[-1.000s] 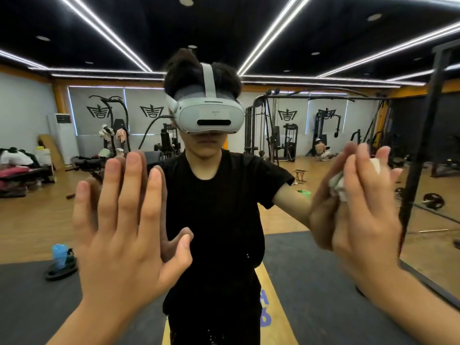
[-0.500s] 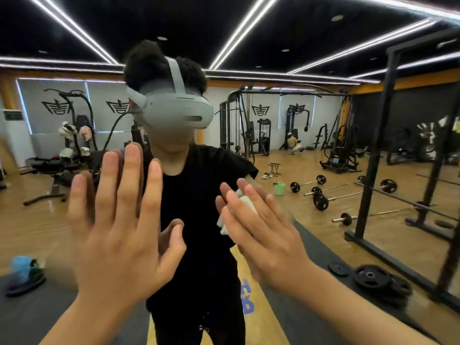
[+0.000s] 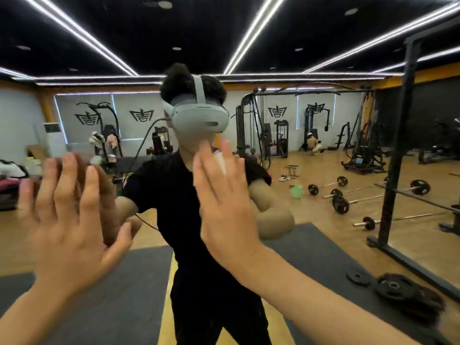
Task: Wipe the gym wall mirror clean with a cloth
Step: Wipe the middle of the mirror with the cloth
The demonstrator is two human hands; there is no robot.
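White cloth (image 3: 220, 161) beneath flat right hand (image 3: 224, 207)

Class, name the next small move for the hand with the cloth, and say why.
Probably slide the right hand down the mirror with the cloth pressed flat: straight fingers pin the cloth high up, the left hand is spread flat beside it, and much mirror lies below.

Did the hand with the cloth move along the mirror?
Yes. The right hand, pressing the cloth, slid left, away from the black rack post.
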